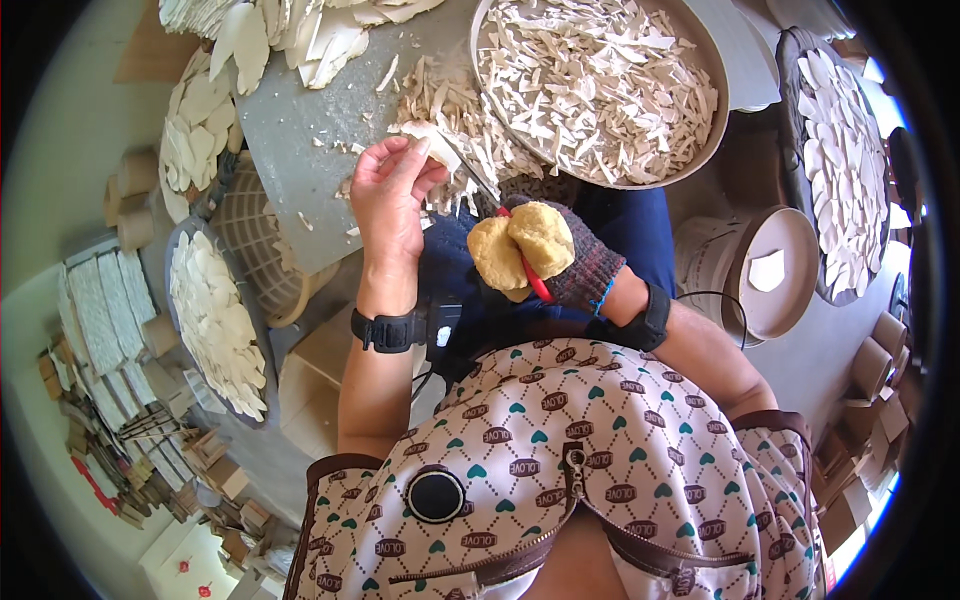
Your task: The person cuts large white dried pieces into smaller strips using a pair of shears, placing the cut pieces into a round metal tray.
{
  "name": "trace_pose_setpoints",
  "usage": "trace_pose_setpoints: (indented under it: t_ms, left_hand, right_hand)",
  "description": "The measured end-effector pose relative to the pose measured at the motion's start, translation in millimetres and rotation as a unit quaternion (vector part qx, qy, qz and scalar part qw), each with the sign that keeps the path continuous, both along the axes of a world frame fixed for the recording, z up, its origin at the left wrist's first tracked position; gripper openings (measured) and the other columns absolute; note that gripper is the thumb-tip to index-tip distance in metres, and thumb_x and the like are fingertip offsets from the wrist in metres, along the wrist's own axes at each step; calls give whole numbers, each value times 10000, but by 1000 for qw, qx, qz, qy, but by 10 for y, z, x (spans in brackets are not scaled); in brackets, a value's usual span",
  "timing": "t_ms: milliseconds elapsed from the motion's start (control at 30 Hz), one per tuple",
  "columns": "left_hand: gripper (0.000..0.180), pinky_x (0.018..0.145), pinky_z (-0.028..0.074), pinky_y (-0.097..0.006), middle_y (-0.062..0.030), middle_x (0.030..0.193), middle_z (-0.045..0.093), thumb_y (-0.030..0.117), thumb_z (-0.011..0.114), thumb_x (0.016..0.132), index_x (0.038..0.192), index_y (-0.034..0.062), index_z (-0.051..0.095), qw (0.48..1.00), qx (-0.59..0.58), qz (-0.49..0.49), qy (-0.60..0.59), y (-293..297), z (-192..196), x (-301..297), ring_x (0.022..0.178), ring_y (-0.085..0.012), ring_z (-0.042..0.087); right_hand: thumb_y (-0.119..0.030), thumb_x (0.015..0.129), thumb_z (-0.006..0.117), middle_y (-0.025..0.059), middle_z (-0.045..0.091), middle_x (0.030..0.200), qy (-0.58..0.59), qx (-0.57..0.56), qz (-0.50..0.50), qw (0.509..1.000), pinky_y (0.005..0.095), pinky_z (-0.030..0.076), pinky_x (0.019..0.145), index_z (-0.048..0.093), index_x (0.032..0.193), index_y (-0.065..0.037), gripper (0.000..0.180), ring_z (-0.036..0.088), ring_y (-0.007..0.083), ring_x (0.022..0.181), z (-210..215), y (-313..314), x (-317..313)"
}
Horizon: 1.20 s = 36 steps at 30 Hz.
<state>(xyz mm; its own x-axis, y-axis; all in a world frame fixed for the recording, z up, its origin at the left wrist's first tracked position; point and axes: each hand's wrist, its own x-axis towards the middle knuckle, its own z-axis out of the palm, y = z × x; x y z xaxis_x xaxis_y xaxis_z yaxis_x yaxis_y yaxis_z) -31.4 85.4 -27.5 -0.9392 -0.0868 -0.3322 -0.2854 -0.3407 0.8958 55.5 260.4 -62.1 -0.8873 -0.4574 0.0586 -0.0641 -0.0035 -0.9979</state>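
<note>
Between the thumb and fingers of my left hand (392, 205), which is bare, a thin pale flat slice (440, 148) is pinched. My right hand (590, 255) wears a dark knitted glove and grips scissors (538, 282) with red handles. Thick yellow foam padding (545, 240) wraps the handles and hides part of the fingers. The dark blades point up and left, their tips close to the slice; whether they touch it I cannot tell. Just beyond the blades lies a heap of cut pale strips (450, 100) on the grey work surface (300, 130).
A large round tray (640, 184) full of cut strips stands at the far right. Whole pale slices (335, 50) are piled at the far left. More slices fill round trays at the left (215, 320) and right (840, 170). A bucket (705, 260) stands right of my knees.
</note>
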Motion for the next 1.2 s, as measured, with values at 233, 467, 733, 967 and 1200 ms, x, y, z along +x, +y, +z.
trace_pose_setpoints:
  t_ms: [233, 467, 733, 967, 1200]
  left_hand:
    - [159, 611, 523, -250, -77, 815, 630, 19, 645, 780, 917, 0, 567, 999, -41, -12, 21, 57, 10, 8, 682, -129, 609]
    - [167, 690, 524, -249, -86, 880, 624, 0, 614, 798, 962, -21, 590, 994, -97, -41, -1, 42, -46, 53, 760, -145, 615]
    - [153, 561, 476, -190, -78, 782, 650, 37, 624, 792, 937, -14, 626, 992, -95, -83, 6, 14, 14, 24, 662, -117, 629]
    - [206, 653, 520, -249, -111, 861, 640, 66, 567, 843, 1017, -41, 589, 975, -173, -133, 38, -3, 141, -12, 720, -162, 637]
    - [185, 648, 520, -251, -111, 863, 638, 51, 568, 838, 1002, -33, 590, 973, -163, -161, 29, -71, 128, -55, 718, -161, 636]
  right_hand:
    - [-130, 841, 607, 66, 606, 1042, -306, -231, -3, 924, 277, 469, 850, 550, 1065, -31, 252, 587, 143, 967, -14, -46, 5]
    - [-162, 835, 625, 68, 608, 1039, 10, 46, 26, 999, 281, 478, 832, 553, 1060, -21, 275, 592, 145, 950, 23, 18, -57]
    - [-121, 673, 691, 114, 619, 961, -95, -132, -26, 986, 340, 475, 758, 576, 974, -67, 327, 591, 299, 866, 21, -3, -20]
    - [-90, 707, 685, 104, 631, 962, -25, -115, -9, 993, 327, 475, 771, 582, 976, -52, 290, 600, 267, 885, 102, 17, -45]
    - [-169, 827, 569, 104, 643, 910, -174, -259, -17, 950, 293, 478, 739, 601, 966, -7, 215, 612, 187, 829, 116, -87, -53]
